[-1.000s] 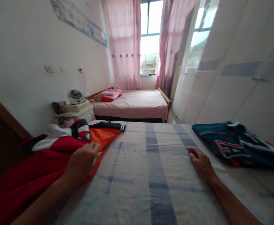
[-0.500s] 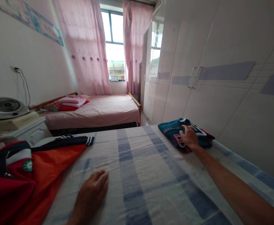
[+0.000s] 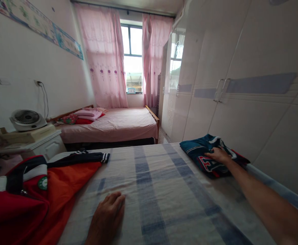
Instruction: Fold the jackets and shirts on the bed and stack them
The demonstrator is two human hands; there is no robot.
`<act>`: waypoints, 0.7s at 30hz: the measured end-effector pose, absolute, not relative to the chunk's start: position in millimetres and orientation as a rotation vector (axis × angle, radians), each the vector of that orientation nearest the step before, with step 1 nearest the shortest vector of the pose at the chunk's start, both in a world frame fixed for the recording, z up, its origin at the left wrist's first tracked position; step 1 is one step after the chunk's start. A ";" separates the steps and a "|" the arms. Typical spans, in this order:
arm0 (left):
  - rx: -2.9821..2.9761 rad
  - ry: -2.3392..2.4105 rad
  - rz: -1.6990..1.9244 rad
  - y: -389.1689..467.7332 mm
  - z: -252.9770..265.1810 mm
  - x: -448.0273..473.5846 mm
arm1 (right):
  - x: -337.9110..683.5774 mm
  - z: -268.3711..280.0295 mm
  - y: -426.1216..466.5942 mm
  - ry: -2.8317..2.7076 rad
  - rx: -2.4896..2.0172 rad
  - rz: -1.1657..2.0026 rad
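Observation:
My right hand (image 3: pixel 219 154) reaches out to a folded dark teal and navy garment (image 3: pixel 197 148) with a red-and-white letter patch, at the far right of the bed. Its fingers are bent and closed on the cloth near the patch; the fingertips are partly hard to make out. My left hand (image 3: pixel 108 212) rests on the blue-and-white checked sheet (image 3: pixel 128 180), holding nothing, its fingers loosely bent and a little apart. To its left lies a spread red and orange jacket (image 3: pixel 69 183) with navy, white-striped cuffs and a green round badge.
A white wardrobe (image 3: pixel 243 122) runs along the right side, close to the bed. Beyond the bed's far edge stands a second bed (image 3: pixel 123 122) with pink bedding. A fan (image 3: pixel 28 119) sits on a white cabinet (image 3: pixel 49 144) at left. Pink curtains (image 3: pixel 105 51) frame the window.
The view has shifted, so most things appear farther right and lower. My right hand has closed on the folded garment, which sits slightly nearer. My left hand stays on the sheet.

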State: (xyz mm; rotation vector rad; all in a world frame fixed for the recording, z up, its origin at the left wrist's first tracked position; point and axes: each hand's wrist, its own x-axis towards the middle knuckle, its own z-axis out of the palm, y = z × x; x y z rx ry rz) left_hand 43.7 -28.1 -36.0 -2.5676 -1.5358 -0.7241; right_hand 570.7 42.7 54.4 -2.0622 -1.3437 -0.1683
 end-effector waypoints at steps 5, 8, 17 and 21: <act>-2.584 -1.579 -0.721 -29.9 -33.3 45.8 | 522.6 80.0 45.9 -1.445 -2.073 -0.078; -2.587 -1.592 -0.733 -29.2 -34.7 45.6 | 472.8 115.2 41.9 -1.604 -1.871 -0.045; -2.569 -1.634 -1.070 -29.3 -40.2 39.8 | 381.7 194.4 -8.4 -1.453 -1.233 0.097; -2.446 -1.720 -1.407 -34.6 -35.2 35.3 | 372.0 135.6 -5.5 -1.803 -1.429 0.292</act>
